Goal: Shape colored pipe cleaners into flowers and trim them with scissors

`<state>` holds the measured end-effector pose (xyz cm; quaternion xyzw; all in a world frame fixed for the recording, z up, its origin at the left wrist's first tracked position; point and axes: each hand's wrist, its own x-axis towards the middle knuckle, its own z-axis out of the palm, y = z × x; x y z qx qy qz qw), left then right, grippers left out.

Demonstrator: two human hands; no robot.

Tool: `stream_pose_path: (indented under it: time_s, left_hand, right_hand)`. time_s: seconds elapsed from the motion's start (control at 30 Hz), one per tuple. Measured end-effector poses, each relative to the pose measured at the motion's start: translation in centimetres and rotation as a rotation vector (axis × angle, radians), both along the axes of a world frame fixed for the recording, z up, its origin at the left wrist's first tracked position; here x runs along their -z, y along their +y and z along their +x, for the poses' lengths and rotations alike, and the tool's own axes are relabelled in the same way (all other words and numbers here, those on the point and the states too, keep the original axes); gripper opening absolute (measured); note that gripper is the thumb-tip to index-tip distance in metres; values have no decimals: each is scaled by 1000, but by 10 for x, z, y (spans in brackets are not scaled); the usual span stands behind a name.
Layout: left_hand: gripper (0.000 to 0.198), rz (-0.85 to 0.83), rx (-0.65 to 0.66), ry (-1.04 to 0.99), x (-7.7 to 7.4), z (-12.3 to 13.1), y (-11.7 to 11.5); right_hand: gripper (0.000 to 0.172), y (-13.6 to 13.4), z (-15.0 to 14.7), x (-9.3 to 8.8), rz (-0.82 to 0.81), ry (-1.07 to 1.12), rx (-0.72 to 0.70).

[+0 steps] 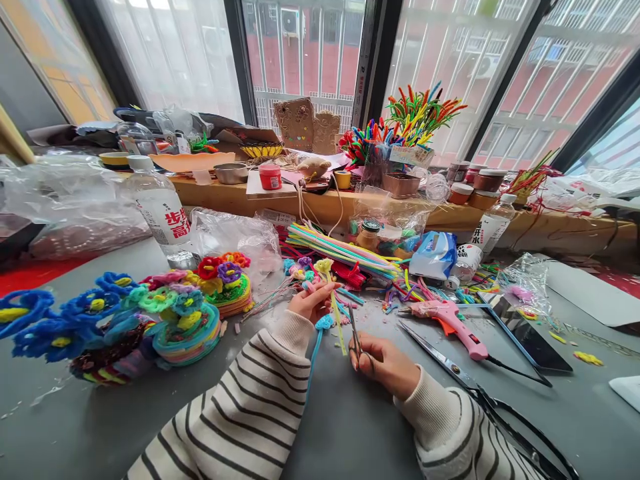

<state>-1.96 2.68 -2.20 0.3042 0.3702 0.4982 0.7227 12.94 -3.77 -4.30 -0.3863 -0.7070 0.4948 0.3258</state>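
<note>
Yellow pipe-cleaner flower [323, 266]: above bench [345, 427], pinched in fingers of left hand [313, 302]. Small scissors [355, 332]: gripped in fingers of right hand [384, 363], near pale-yellow strip [339, 327]; possible miscut or nicked fingertip, from blades so close.

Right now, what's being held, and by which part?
The right grip holds small scissors by the handles; the left grip pinches a yellow flower just below its bloom.

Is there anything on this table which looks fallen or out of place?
Yes. One plastic bottle appears to lie on its side beside the blue packet, while the bottle behind it stands. Also, a yellow scrap lies loose on the table.
</note>
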Motion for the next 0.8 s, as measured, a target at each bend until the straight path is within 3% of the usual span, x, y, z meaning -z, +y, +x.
stream_pose_path:
  time_s: [0.1, 0.27, 0.8]
  left_hand:
    - [14, 25, 18, -24, 2, -1, 0]
    - [12, 1, 15, -27, 3, 0, 0]
    - [22, 46, 73, 47, 2, 7, -7]
  right_hand:
    - [64, -5, -2, -3, 75, -64, -97]
    - [68, -9, -2, -6, 113, -186, -142]
    - [60, -8, -6, -10, -66, -82, -98]
